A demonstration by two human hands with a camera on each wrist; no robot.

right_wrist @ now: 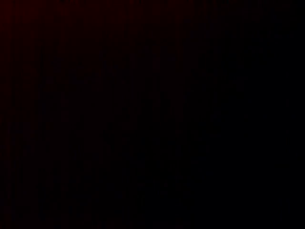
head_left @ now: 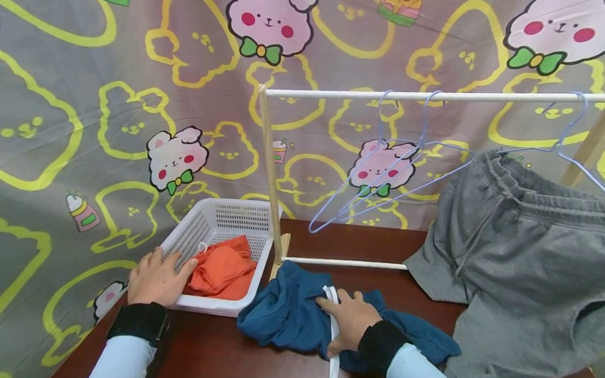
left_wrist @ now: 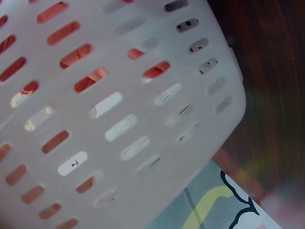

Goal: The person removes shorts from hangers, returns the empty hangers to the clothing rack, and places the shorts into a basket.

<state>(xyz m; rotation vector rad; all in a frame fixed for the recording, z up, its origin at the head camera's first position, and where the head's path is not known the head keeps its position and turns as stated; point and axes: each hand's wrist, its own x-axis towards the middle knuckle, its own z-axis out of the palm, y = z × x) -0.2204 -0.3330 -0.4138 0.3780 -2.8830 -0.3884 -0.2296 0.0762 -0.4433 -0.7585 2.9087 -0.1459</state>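
Note:
My left hand (head_left: 158,278) rests at the near left corner of a white plastic basket (head_left: 207,303), its thumb reaching over the rim. Inside the basket lies a bunched orange garment (head_left: 222,268). The slotted basket wall (left_wrist: 143,109) fills most of the left wrist view, with orange cloth showing through. On the table, my right hand (head_left: 352,319) lies with fingers spread on a crumpled blue garment (head_left: 295,310), touching its white drawstring (head_left: 334,330). What lies under the right palm is hidden. The right wrist view is almost black.
Behind the blue garment stands a rack with a white rail (head_left: 329,94) and wooden posts (head_left: 269,169). Light-purple hangers (head_left: 327,213) hang from it. Grey shorts (head_left: 536,273) hang at the right, reaching over the brown table (head_left: 209,357). A patterned curtain (head_left: 131,103) covers the back.

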